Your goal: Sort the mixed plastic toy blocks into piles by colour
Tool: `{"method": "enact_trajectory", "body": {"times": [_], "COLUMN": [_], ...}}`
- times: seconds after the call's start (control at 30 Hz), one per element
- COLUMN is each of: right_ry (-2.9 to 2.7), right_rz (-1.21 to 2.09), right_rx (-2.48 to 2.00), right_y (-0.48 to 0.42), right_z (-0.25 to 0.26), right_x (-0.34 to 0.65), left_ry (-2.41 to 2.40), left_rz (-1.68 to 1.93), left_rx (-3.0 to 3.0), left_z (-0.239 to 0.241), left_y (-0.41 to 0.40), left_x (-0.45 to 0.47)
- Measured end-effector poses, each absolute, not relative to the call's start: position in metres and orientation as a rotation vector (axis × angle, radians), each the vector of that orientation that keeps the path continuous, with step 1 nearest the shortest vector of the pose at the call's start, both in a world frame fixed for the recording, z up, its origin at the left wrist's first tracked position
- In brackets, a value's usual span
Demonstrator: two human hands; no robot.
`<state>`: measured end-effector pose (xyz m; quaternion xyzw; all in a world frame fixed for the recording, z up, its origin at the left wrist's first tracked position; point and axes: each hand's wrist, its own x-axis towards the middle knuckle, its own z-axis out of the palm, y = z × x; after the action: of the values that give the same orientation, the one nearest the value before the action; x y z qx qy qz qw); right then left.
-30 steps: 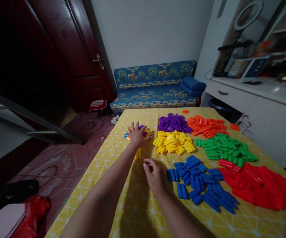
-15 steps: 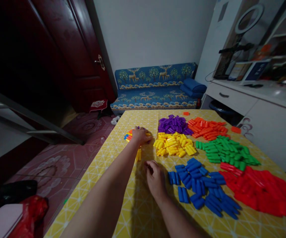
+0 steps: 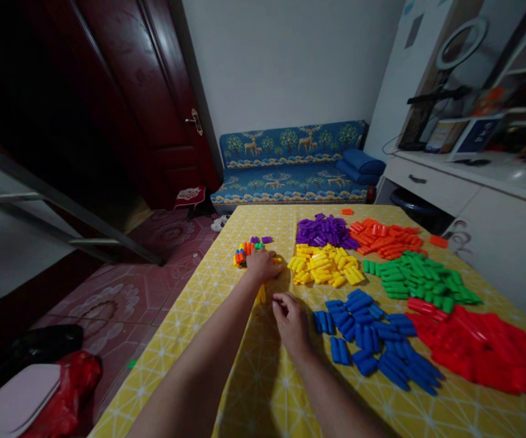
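Observation:
My left hand is curled over a small multicoloured assembly of plastic building blocks at the table's left side; its fingertips are partly hidden. Orange, blue, yellow and green parts show beside the hand. Just beyond lie purple blocks, and a yellow block is below the wrist. Closer to me, my right hand rests on the tablecloth with thumb and forefinger drawn together; whatever may be between them is too small to make out. Right of it is the pile of blue blocks.
Sorted piles of yellow, purple, orange, green and red blocks cover the right of the yellow patterned table. A blue sofa stands beyond it, a white cabinet at right.
The view has shifted slightly. More of the multicoloured assembly and the purple blocks beyond it now show past my left hand. My right hand stays in nearly the same place.

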<state>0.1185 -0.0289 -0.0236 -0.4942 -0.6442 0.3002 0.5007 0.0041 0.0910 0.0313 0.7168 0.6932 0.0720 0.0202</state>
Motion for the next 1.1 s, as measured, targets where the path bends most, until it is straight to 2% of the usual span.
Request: {"method": "enact_trajectory", "body": {"times": [0.2, 0.43, 0.63, 0.87, 1.0, 1.1], "right_ry": [-1.577, -1.58, -1.556, -1.569, -1.57, -1.546], "right_rz": [0.702, 0.735, 0.771, 0.762, 0.778, 0.793], "right_rx": [-1.2, -1.197, -1.177, -1.171, -1.169, -1.164], "right_y": [-0.027, -0.028, -0.029, -0.028, -0.03, -0.03], "right_z": [-0.027, -0.023, -0.018, -0.019, -0.017, -0.017], "right_x": [0.118, 0.118, 0.118, 0.118, 0.119, 0.118], "left_ry": [2.203, 2.273, 2.117, 2.054, 2.105, 2.04], "left_rz": [0.323, 0.904, 0.82, 0.943, 1.054, 1.344], "left_rx": [2.122, 2.114, 1.834, 1.834, 1.756, 1.474], "left_z": [0.039, 0.046, 0.022, 0.004, 0.003, 0.01], "left_y": [0.046, 0.047, 0.081, 0.049, 0.023, 0.006], "left_x": [0.005, -0.035, -0.076, -0.088, -0.09, -0.083]}}
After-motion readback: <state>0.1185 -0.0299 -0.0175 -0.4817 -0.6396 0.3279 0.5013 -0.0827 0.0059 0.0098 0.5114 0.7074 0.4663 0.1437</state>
